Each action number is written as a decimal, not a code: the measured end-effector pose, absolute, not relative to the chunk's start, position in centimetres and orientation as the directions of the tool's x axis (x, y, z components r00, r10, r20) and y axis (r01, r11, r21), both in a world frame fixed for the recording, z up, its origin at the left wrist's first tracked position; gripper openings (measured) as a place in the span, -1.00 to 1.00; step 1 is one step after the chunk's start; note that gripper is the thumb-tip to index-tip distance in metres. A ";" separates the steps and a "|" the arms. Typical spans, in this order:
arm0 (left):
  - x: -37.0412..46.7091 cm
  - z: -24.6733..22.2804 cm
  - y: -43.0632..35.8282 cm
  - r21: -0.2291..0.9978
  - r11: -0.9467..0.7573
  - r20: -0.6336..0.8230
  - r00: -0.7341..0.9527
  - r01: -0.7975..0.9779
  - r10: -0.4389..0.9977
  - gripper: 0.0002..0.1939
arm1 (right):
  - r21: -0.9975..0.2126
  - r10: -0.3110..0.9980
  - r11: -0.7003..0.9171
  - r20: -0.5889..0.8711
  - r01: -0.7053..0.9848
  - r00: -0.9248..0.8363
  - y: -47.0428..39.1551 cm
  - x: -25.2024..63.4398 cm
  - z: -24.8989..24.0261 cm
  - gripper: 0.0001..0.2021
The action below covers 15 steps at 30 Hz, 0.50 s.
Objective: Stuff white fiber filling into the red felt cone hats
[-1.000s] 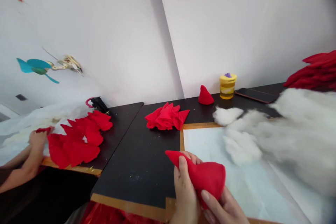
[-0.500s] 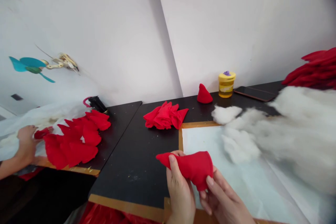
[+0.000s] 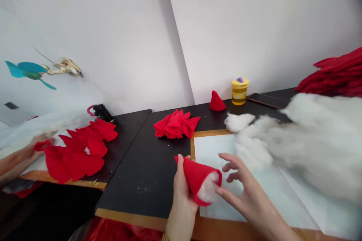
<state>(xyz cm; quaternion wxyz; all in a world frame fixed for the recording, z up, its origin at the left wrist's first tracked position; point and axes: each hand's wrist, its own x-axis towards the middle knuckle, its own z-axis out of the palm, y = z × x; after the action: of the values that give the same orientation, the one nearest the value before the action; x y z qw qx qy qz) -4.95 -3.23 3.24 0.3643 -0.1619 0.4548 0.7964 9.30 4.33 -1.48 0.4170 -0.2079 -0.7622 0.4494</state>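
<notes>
Gripping the red cone (image 3: 196,173) above the left side of the white sheet (image 3: 215,147), the left hand (image 3: 182,192) is closed; the right hand (image 3: 247,184) is spread, thumb at the white filling (image 3: 208,189), contact uncertain. Filling could spill, the mouth being uncovered; overly firm left-hand squeezing could expel it.

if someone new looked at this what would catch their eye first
Probably the bright red cloth cone at lower center, gripped in the left hand, with a white wad showing in its open end and the right hand spread beside it. Next, likely the big fluffy white heap on the right, then the turquoise fan blades at upper left.
</notes>
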 end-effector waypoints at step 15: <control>-1.5 1.7 -4.2 0.753 -0.272 -0.353 -0.716 -0.600 0.602 -0.48 | -0.846 0.580 0.534 0.361 0.006 -0.730 4.0 8.6 -0.2 -0.55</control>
<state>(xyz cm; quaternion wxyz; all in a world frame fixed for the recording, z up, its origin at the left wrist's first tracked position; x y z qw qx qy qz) -1.50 -4.22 1.71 0.3768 0.0011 0.4713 0.7974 8.63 3.96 -0.20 0.3203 -0.1798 -0.8150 0.4482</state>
